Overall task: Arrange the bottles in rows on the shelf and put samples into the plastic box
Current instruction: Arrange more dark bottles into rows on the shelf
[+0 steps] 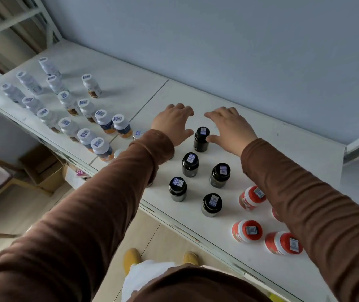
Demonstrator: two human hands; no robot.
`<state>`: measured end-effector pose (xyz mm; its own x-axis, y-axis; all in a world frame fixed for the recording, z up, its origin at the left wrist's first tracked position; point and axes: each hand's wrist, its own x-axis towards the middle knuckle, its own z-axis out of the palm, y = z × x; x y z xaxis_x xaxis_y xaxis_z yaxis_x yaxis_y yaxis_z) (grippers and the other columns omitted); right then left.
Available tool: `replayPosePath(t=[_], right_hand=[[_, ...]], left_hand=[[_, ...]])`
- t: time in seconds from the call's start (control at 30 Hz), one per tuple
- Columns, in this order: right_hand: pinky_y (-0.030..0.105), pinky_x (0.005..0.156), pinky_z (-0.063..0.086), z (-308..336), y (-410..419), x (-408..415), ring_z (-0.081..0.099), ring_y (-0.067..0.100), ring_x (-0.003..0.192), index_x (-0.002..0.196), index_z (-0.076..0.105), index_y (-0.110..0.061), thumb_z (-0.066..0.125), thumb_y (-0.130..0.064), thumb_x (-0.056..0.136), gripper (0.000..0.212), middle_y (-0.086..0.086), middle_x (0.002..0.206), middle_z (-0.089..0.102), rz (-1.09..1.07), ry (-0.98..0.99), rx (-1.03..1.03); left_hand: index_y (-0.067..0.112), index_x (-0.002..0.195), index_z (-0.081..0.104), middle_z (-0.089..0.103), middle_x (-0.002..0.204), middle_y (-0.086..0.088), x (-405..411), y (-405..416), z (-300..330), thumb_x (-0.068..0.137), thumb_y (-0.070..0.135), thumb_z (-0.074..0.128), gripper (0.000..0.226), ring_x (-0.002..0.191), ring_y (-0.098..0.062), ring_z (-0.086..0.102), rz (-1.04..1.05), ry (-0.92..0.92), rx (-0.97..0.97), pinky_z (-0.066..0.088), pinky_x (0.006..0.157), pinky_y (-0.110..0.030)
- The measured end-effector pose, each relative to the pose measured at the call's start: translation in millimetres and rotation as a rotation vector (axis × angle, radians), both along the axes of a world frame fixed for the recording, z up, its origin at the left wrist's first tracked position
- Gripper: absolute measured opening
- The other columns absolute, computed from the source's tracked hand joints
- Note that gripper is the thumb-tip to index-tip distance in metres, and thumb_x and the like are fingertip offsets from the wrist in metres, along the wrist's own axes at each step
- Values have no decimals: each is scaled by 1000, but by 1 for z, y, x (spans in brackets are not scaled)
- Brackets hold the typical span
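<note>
Bottles (136,134) half hidden behind left sleeve (152,147).

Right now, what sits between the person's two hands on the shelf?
In the head view, one black bottle stands between the left hand and right hand; farther back, bare shelf.

Both arms in long brown knit sleeves, soft fabric with fine cross-ribbing and bunched wrinkles toward the elbows. Left brown sleeve cuff (152,144) is thick and folded over at the wrist; right brown sleeve cuff (256,149) sits flatter. Bare left hand (173,124) and bare right hand (231,127) past the cuffs, no rings or watch visible. Same brown fabric covers the chest at 6 o'clock. Below: white garment (139,277), mustard-yellow shoes (131,257).
</note>
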<state>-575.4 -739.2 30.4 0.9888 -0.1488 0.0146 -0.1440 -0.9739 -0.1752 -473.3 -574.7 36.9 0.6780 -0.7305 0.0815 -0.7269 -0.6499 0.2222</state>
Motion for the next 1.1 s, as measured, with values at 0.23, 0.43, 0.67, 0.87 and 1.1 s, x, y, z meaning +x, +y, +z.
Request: replayPosePath(t=[0.23,0.43,0.67,0.87,1.1], right_hand=[[42,99,42,-22,5,17,43,28,126,143,41,-23,69,-30,86,64,6,136,48,2,135,53],[37,88,45,-29,8,25,55,29,110,129,53,-21,66,-19,87,44,7,117,58,-14,120,171],[37,83,53,27,-3,31,65,21,88,109,66,-20,72,-41,81,36,1,97,69,-188,-122,602],[39,64,49,72,13,32,55,16,61,83,58,-18,65,-64,75,48,1,76,64,-272,-216,863],[24,45,33,93,42,23,41,10,51,99,62,-8,67,-53,83,49,1,61,50,-221,-214,1104]], left_hand=[[23,130,50,56,125,-2,12,-20,-25,83,38,67,52,117,-23,50,16,74,153,45,88,-38],[24,129,51,56,127,-2,11,-22,-37,82,39,68,52,119,-24,50,6,135,187,43,90,-38],[19,117,58,68,104,-3,14,-6,-18,79,34,73,44,97,-23,63,73,539,-306,51,86,-38],[10,122,55,64,100,-16,15,21,13,93,41,54,42,81,-25,64,-8,1426,-820,55,81,-34],[7,98,56,51,62,-7,2,36,18,96,53,32,52,49,-15,41,-5,1879,-837,37,49,-24]])
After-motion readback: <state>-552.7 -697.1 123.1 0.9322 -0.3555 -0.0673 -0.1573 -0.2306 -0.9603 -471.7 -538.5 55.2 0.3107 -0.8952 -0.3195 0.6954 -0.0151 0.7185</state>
